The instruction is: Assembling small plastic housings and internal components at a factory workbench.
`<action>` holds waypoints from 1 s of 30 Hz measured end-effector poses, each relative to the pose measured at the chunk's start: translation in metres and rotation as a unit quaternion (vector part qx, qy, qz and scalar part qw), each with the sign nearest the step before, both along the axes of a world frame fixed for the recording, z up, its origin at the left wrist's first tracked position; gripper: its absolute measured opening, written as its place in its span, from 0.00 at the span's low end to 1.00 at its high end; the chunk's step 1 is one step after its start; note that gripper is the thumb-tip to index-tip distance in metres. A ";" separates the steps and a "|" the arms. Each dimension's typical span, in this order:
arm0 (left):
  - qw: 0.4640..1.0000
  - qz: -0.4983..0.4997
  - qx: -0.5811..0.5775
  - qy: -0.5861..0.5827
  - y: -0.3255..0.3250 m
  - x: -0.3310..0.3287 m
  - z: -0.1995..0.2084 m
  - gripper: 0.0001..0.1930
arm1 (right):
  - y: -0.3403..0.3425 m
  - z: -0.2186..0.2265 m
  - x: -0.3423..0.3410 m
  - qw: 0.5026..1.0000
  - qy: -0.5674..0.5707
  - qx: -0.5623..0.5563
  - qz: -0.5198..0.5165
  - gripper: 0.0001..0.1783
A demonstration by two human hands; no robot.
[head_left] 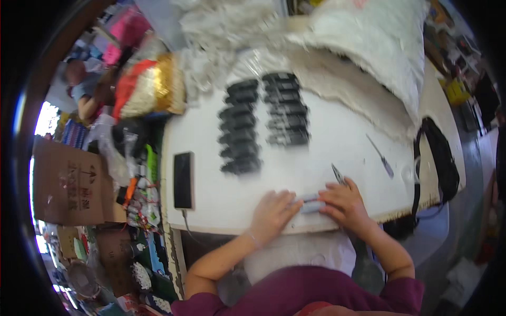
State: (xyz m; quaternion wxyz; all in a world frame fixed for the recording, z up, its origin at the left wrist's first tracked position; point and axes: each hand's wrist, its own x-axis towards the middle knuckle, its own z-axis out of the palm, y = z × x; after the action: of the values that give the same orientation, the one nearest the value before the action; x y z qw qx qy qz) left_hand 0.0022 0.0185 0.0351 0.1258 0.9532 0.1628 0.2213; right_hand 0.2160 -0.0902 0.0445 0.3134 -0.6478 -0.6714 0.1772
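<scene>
Near the front edge of the white table, my left hand [271,215] and my right hand [345,206] meet over a small pale grey-blue piece [312,206]. The fingers of each hand close on one end of it; its exact kind is too blurred to make out. Just beyond my right fingers lie pliers [338,174], jaws pointing away. A screwdriver [380,156] rests farther right. Beyond my hands, several black pieces are lined up in a left row [240,126] and a right row [286,109].
A phone [183,180] with a cable lies at the table's left. White sacks [369,47] and clear plastic bags [216,31] crowd the far side. A black strap or bag [440,158] hangs on the right edge. Cardboard boxes [71,184] stand left; another person [84,87] is far left.
</scene>
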 end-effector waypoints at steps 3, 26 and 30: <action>0.999 -0.011 -0.051 0.002 -0.004 -0.001 -0.021 0.18 | -0.005 -0.018 0.001 1.000 0.028 -0.007 0.006 0.16; 0.957 0.029 -0.163 -0.240 -0.012 0.001 -0.029 0.21 | 0.003 0.013 -0.037 0.972 0.195 0.007 -0.127 0.20; 0.951 0.095 -0.129 -0.263 0.002 -0.020 0.000 0.16 | 0.035 0.056 -0.051 0.986 0.061 0.136 -0.071 0.21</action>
State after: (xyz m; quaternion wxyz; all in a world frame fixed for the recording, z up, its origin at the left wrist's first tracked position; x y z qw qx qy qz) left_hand -0.0177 0.0204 0.0352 0.2646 0.8167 0.2413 0.4526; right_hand 0.1653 -0.0557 0.1001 0.4507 -0.6333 -0.6210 0.1010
